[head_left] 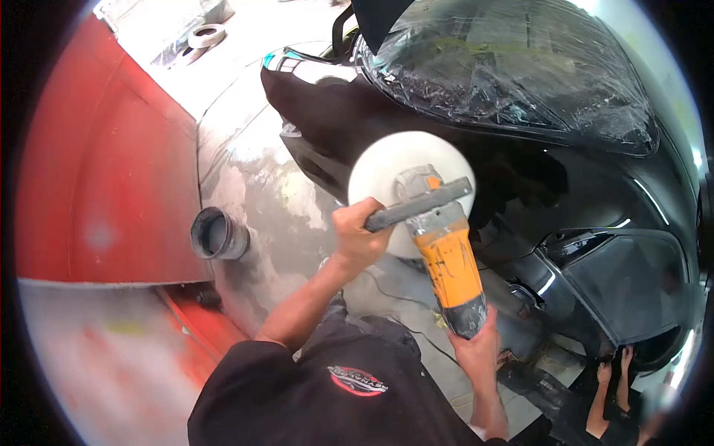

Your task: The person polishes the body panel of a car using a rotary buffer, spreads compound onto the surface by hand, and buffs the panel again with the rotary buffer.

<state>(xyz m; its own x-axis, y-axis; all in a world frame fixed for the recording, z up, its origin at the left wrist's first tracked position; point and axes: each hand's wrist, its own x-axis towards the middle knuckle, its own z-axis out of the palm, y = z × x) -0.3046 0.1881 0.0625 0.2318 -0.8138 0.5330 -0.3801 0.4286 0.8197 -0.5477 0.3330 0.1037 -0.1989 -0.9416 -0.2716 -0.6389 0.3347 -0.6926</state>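
My left hand [361,236] is wrapped round the left end of the dark cross handle [420,204] of an orange and black power polisher [451,267]. At the tool's lower end, my right hand [478,348] grips the black rear of its body. A round white pad [375,167] is fixed at the polisher's head, over the edge of a glossy black car body [513,178]. Whether the pad touches the paint, I cannot tell.
A plastic-covered windshield [513,67] is at the top. A red panel [104,163] stands at left, beside a dark bucket [220,233] on the floor. A cable [398,296] runs below the polisher. Another person's hands [613,368] are at the car's lower right.
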